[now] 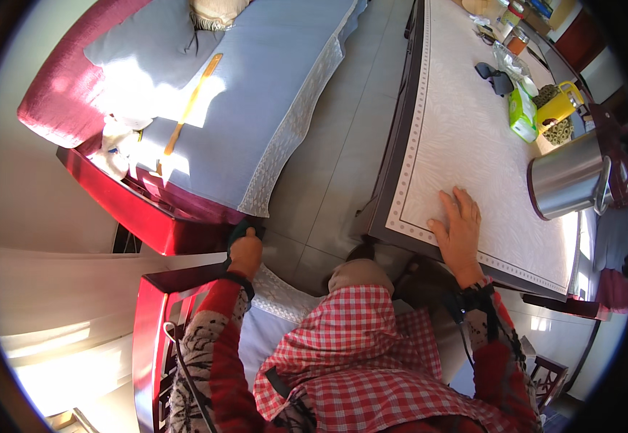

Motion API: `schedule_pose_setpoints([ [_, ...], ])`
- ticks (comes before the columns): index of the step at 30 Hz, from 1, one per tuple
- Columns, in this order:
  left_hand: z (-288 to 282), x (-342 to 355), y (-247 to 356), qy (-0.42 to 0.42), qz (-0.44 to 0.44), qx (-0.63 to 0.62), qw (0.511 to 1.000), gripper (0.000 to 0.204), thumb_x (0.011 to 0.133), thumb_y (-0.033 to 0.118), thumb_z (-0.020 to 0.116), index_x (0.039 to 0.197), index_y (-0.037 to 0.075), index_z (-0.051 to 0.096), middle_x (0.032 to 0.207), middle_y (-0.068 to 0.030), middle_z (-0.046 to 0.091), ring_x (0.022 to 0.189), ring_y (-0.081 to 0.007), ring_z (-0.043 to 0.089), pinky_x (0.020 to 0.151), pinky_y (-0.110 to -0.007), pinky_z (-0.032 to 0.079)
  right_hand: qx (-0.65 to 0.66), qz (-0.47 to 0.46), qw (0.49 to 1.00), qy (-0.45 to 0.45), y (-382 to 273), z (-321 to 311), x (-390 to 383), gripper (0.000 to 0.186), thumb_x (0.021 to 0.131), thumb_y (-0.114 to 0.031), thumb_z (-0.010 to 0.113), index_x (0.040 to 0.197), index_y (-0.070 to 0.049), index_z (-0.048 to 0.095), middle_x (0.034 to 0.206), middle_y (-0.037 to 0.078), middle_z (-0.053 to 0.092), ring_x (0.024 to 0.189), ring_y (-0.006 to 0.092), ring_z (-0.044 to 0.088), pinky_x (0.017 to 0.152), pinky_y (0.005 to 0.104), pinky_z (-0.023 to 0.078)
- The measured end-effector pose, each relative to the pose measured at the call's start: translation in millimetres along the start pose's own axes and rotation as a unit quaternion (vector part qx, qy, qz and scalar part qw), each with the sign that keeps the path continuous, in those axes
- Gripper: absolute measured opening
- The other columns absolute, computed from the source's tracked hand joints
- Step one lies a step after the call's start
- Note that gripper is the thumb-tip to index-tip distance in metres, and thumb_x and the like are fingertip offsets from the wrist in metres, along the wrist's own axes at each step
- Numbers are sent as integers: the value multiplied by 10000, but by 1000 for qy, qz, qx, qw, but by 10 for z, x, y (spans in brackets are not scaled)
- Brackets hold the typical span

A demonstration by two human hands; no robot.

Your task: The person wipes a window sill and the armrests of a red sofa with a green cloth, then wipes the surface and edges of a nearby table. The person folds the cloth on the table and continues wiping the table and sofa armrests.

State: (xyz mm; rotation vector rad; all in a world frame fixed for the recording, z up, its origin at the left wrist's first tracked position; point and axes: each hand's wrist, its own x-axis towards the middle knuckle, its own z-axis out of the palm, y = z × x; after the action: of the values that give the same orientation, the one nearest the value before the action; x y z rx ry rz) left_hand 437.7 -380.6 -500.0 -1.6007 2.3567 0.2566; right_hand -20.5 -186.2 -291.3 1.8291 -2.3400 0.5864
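Observation:
My left hand point(247, 254) is closed on a dark teal cloth point(239, 231), at the front corner of the sofa's red wooden armrest point(156, 229). Much of that cloth is hidden behind the fingers and the wood. My right hand point(460, 227) lies on the pale patterned tablecloth point(465, 137), near the table's close edge, fingers stretched out and holding nothing. Below me, a red-and-white checked apron point(346, 325) covers my lap and knees.
A long yellowish stick point(191, 108) lies on the sofa's blue-grey cover point(256, 94). Toward the table's right stand a steel pot point(566, 180), a yellow flask point(558, 108), a green tissue pack point(522, 115) and dark sunglasses point(495, 78). Grey floor tiles point(328, 151) run between sofa and table.

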Motion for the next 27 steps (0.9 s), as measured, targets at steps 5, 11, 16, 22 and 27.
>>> schedule_pose_setpoints([
  [5,4,112,94,-37,10,15,999,242,860,77,689,1091,14,656,966,-194,752,900,-377,762,791,-470,610,-10,16,1000,-23,-30,-42,32,578,909,-345,715,1404,-71,594,1512,211,464,1435,421,398,1209,566,258],
  [11,-211,28,125,-119,13,20,993,268,908,124,666,1139,-10,658,1068,-203,742,1004,-382,748,851,-472,602,1,15,1000,-21,-13,-65,41,590,902,-350,717,1405,-68,592,1505,218,465,1423,430,400,1201,570,265],
  [16,-789,-406,132,-72,48,46,995,232,813,72,734,1041,38,759,1228,-167,667,1064,-372,711,864,-480,598,-8,5,1000,-7,9,-45,8,589,899,-350,715,1392,-51,594,1488,225,472,1403,434,405,1190,555,280],
  [22,-1965,-983,159,141,12,62,988,127,859,56,672,979,47,713,1077,-135,654,964,-321,701,811,-424,606,11,-3,1000,18,31,-23,-42,569,895,-313,716,1381,-43,595,1477,226,477,1389,430,414,1192,535,286],
  [27,-2963,-1502,-323,359,-9,-3,933,107,902,97,627,991,37,631,1068,-162,619,877,-359,683,715,-459,600,10,-17,999,27,22,-10,-84,536,908,-264,707,1381,-41,593,1488,227,473,1386,423,418,1194,530,292],
])
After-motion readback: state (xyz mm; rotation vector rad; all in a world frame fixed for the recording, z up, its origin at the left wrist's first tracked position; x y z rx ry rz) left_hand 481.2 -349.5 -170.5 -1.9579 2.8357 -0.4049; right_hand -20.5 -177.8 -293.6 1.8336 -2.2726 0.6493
